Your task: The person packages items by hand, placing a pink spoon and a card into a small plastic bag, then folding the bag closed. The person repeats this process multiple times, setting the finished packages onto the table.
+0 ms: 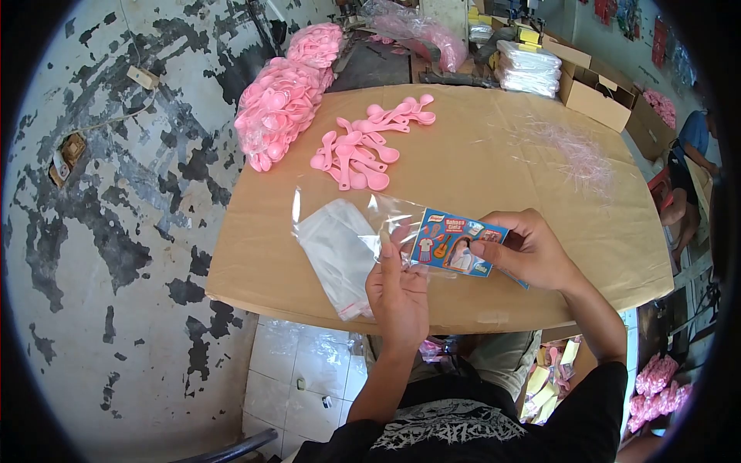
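My right hand (pixel 532 251) pinches a blue printed card (pixel 444 245) between thumb and fingers, over the near part of the table. A clear plastic bag (pixel 394 212) is held by my left hand (pixel 397 297), thumb and fingers closed on it. The card's left end overlaps the clear bag; whether it lies inside is hard to tell. Left of my left hand, a stack of clear bags (pixel 337 255) lies flat on the brown table. Beyond them are several loose pink spoons (pixel 363 158).
Bagged pink spoons (pixel 282 108) stand at the table's back left. Shredded film (pixel 575 154) lies right. Packed clear bags (pixel 529 69) and an open cardboard box (pixel 594 96) are at the back right. Another person (pixel 695 147) sits at far right.
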A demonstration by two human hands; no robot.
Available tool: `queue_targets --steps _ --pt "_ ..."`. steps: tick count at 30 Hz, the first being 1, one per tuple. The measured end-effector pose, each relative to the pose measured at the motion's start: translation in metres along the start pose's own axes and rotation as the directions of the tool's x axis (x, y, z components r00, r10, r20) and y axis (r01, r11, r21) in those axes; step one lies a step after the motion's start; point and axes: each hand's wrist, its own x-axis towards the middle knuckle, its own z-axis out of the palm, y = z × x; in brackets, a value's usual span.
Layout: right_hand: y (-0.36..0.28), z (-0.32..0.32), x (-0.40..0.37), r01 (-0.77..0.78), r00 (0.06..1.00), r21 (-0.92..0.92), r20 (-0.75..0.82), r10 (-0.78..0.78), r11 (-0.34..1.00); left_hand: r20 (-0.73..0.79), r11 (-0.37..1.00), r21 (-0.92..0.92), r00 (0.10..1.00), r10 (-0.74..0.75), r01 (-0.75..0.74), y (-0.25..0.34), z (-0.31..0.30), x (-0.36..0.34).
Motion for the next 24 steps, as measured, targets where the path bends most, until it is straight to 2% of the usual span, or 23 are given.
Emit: queue_targets --steps 3,7,10,12,14,18,21,22,24 --pt "-0.001 -0.002 -0.002 -0.03 0.999 -0.006 -0.013 0.03 1.0 -0.019 1.0 -0.002 1.0 -0.001 0.001 0.003 0.007 -0.001" --pt "-0.001 0.0 -0.003 0.019 0.999 -0.077 -0.029 -0.021 0.997 0.007 1.0 0.002 1.0 -0.006 0.006 0.002 0.005 0.0" --pt "0.0 -0.001 -0.002 0.019 1.0 -0.129 -0.004 -0.02 0.991 0.079 0.987 0.128 0.991 -0.111 0.1 -0.002 -0.012 -0.001" --pt "-0.002 0.001 -0.001 -0.002 1.0 -0.094 -0.01 0.001 0.996 -0.007 0.958 0.265 0.994 -0.113 0.111 -0.006 -0.014 -0.005" --pt "-0.007 0.004 -0.001 -0.036 0.999 -0.041 -0.005 0.035 0.999 -0.004 0.942 0.325 0.996 -0.085 0.082 -0.009 -0.012 -0.006" --pt "0.001 0.003 0.002 0.005 0.999 0.026 0.043 -0.006 1.0 0.087 0.967 0.253 0.996 -0.001 -0.021 -0.01 -0.007 -0.009" --pt "0.006 0.005 0.005 0.029 0.999 -0.097 0.02 -0.028 0.995 0.133 0.993 0.105 0.991 0.035 -0.049 0.0 -0.004 -0.01" --pt "0.002 0.009 0.007 0.006 1.0 -0.041 0.002 -0.006 0.999 0.156 0.998 0.043 0.987 0.045 -0.052 0.003 -0.004 -0.009" --pt "-0.008 0.021 0.012 -0.037 0.999 0.068 -0.032 0.04 0.997 0.192 0.992 0.091 0.979 0.069 -0.088 0.001 -0.005 -0.007"
